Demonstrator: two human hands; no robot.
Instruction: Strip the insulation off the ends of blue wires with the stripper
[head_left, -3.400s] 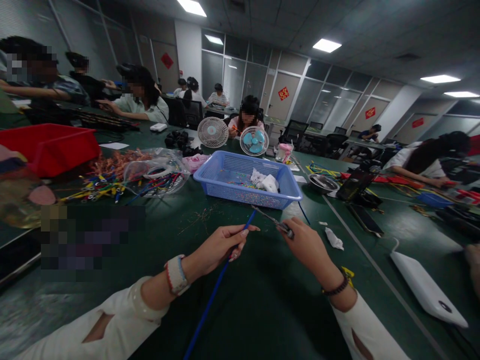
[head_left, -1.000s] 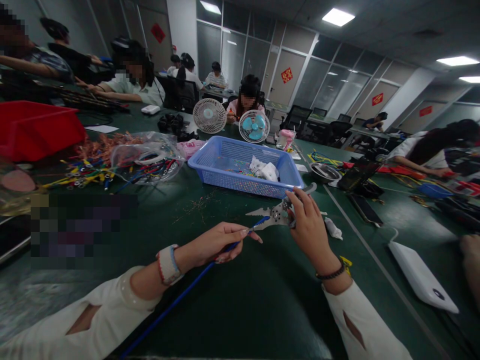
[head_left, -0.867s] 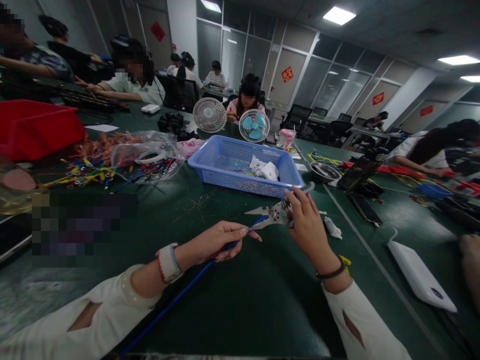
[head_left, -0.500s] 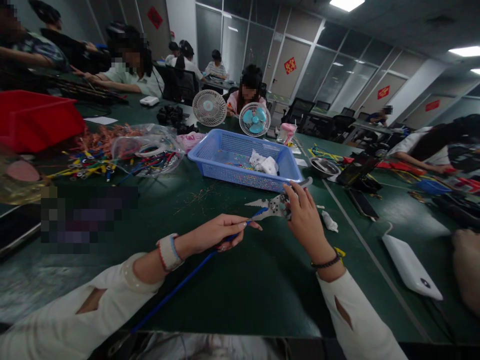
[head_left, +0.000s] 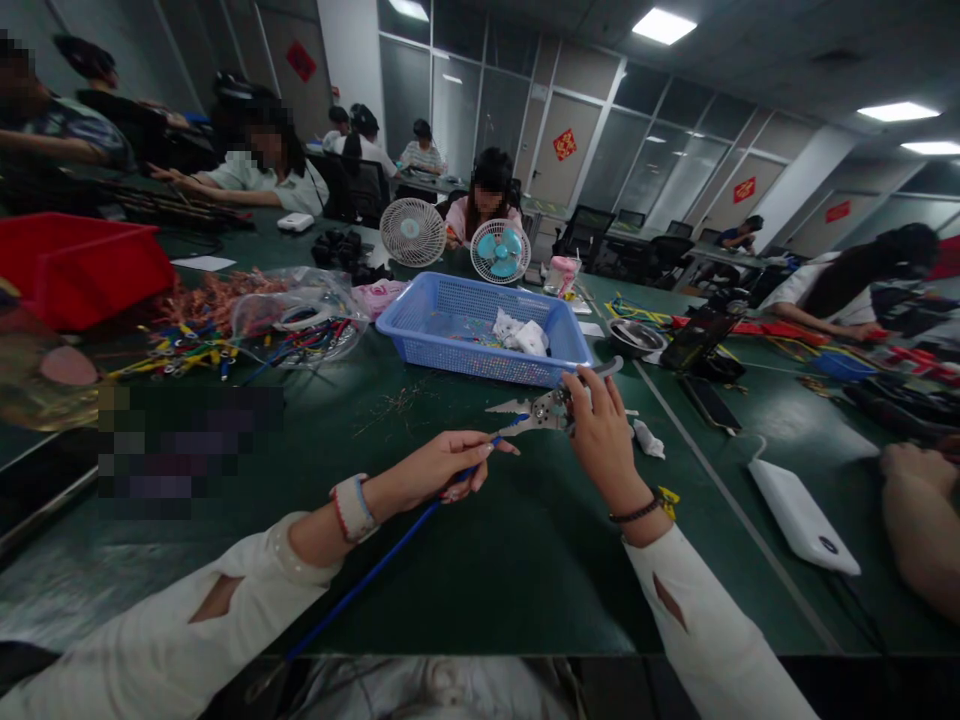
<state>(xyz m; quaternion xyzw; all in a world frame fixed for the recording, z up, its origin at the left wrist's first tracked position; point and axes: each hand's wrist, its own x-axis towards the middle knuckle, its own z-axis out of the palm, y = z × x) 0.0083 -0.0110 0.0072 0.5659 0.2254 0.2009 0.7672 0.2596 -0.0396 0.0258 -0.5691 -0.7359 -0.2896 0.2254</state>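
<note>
Your left hand [head_left: 442, 468] pinches the blue cable [head_left: 364, 583], your right hand [head_left: 604, 432] grips the wire stripper [head_left: 541, 411] at the cable's end, the blue basket [head_left: 480, 364] just beyond.

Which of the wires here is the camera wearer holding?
The long blue wire, gripped by the left hand; the multicoloured wires heaped beside the red bin are touched by neither hand.
</note>
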